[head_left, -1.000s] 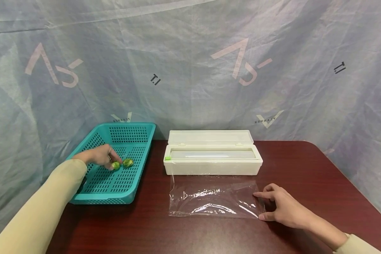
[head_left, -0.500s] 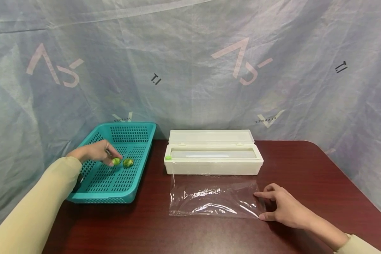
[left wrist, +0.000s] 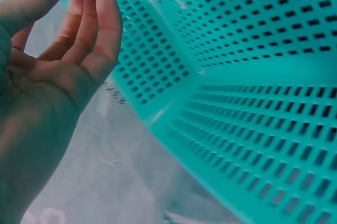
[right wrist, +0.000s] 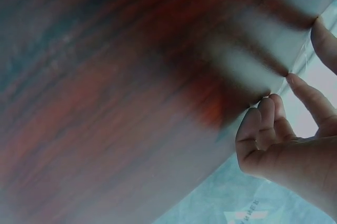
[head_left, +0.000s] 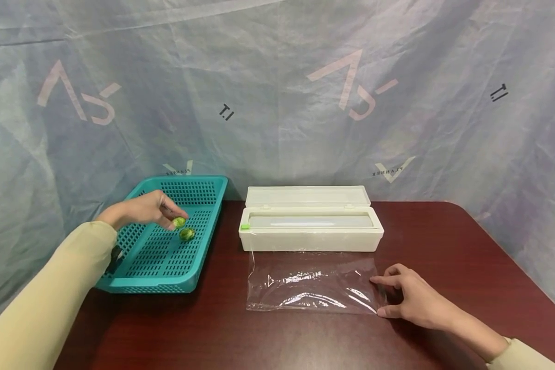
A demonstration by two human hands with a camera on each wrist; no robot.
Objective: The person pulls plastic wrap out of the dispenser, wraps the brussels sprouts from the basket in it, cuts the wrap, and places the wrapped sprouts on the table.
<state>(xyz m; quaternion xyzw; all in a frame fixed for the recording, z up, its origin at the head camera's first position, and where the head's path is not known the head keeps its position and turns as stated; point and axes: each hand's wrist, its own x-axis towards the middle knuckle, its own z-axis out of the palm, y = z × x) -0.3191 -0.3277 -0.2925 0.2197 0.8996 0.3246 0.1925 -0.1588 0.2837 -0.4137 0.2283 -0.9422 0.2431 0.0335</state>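
My left hand (head_left: 144, 209) pinches a green Brussels sprout (head_left: 179, 222) between thumb and fingertips, over the teal basket (head_left: 189, 284). A second Brussels sprout (head_left: 187, 235) lies on the basket floor just below it. In the left wrist view, the pinched sprout is cut off by the top edge. My right hand (head_left: 418, 299) presses the right edge of a clear sheet of cling film (head_left: 305, 295) onto the table, with thumb and index finger spread apart. The film runs out from the front of a white cling film dispenser (head_left: 310, 242). Its clear lid (head_left: 307, 197) stands raised.
The dark red table (head_left: 277, 339) carries the basket on the left and the dispenser in the middle. A green slider (head_left: 245, 226) sits at the dispenser's left front. Something dark (head_left: 115, 257) lies in the basket beneath my left sleeve. A grey printed curtain (head_left: 277, 103) hangs behind.
My left hand has lifted the pinched Brussels sprout off the basket floor, moving up and slightly right. My right hand keeps its place on the film's edge.
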